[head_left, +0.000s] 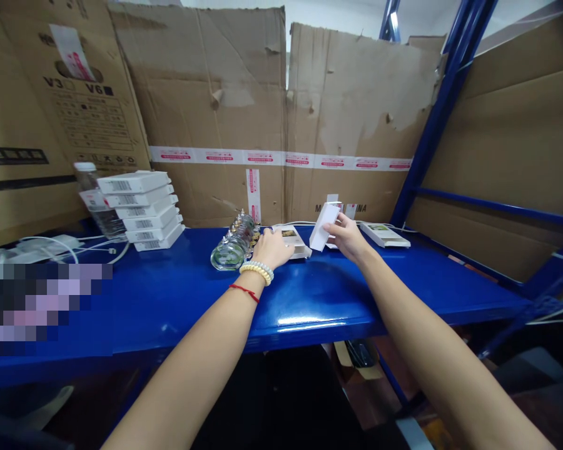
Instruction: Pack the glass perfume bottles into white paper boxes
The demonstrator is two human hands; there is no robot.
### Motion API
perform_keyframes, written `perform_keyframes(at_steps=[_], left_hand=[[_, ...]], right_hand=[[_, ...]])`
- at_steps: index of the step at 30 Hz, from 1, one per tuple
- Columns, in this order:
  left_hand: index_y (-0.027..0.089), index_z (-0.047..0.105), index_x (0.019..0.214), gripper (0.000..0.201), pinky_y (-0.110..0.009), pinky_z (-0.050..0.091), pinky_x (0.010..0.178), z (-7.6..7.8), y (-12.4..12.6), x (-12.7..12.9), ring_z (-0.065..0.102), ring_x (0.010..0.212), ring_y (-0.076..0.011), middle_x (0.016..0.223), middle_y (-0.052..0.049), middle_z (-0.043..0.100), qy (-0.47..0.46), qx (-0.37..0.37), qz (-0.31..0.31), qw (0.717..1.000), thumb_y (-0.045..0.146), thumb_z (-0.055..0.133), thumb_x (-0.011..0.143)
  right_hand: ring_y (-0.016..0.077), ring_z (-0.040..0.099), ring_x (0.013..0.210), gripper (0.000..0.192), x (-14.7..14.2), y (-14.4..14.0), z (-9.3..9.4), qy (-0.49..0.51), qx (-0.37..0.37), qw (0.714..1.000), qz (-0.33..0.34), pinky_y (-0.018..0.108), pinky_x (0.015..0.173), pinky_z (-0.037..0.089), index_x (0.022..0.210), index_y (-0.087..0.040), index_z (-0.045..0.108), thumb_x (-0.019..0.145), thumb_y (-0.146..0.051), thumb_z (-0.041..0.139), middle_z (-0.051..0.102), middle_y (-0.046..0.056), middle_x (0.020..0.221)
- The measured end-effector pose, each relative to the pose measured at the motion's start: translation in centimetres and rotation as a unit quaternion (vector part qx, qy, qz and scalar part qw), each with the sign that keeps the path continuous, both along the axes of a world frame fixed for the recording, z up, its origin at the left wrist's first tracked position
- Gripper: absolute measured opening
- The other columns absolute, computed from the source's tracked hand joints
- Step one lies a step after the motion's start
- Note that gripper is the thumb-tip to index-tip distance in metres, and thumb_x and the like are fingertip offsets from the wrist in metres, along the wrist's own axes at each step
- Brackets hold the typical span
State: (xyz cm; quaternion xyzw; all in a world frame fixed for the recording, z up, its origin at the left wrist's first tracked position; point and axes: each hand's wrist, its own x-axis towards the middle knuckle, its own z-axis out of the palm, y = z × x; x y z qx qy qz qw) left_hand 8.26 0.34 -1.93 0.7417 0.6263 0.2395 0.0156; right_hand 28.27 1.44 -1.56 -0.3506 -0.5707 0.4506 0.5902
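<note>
Blue metal shelving (309, 306), cardboard behind: the right hand (349, 237) is pinching a small white carton (324, 225) upright, while the left hand (273, 248) is pressing flat on another white box (294, 240). Its wrist could be knocking that clear glass jar (234, 247) lying alongside.

Cool, even light falls from above and behind, leaving a white glare streak along the front lip of the blue surface (309, 315). Below the surface it is dim. Wide-angle distortion bows the edges; a pixelated block (42, 306) masks the left; focus is otherwise sharp
</note>
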Motion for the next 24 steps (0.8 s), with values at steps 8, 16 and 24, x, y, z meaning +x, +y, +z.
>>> perform_keyframes(at_steps=[8, 16, 24], left_hand=[[0.007, 0.049, 0.123, 0.050, -0.041, 0.049, 0.080, -0.2, 0.0, -0.1, 0.067, 0.098, -0.0362, 0.104, -0.027, 0.066, 0.011, -0.039, -0.004, 0.999, 0.016, 0.054, 0.074], [0.021, 0.063, 0.112, 0.036, -0.039, 0.048, 0.089, -0.2, 0.1, 0.1, 0.065, 0.100, -0.0289, 0.106, -0.014, 0.068, 0.023, 0.063, -0.110, 0.992, 0.013, 0.043, 0.082], [0.019, 0.057, 0.118, 0.039, -0.035, 0.047, 0.094, 0.0, 0.0, 0.1, 0.062, 0.106, -0.0230, 0.114, -0.011, 0.065, 0.015, 0.143, -0.166, 0.976, 0.008, 0.041, 0.085]], right_hand=[[0.0228, 0.063, 0.089, 0.073, -0.2, 0.3, -0.4, -0.057, 0.096, 0.991, -0.079, 0.041, 0.082, 0.051, 0.111, -0.025, 0.049, 0.049, -0.035, 0.086, 0.062, 0.006, 0.104], [0.0237, 0.066, 0.091, 0.047, -0.2, -0.5, 0.4, 0.102, 0.026, 0.994, 0.026, 0.039, 0.075, 0.056, 0.094, -0.027, 0.053, 0.057, -0.044, 0.076, 0.066, 0.000, 0.087], [0.0272, 0.067, 0.098, 0.043, -0.1, -0.7, 0.5, 0.128, 0.023, 0.988, 0.081, 0.039, 0.078, 0.057, 0.093, -0.025, 0.057, 0.058, -0.040, 0.076, 0.072, 0.002, 0.088]])
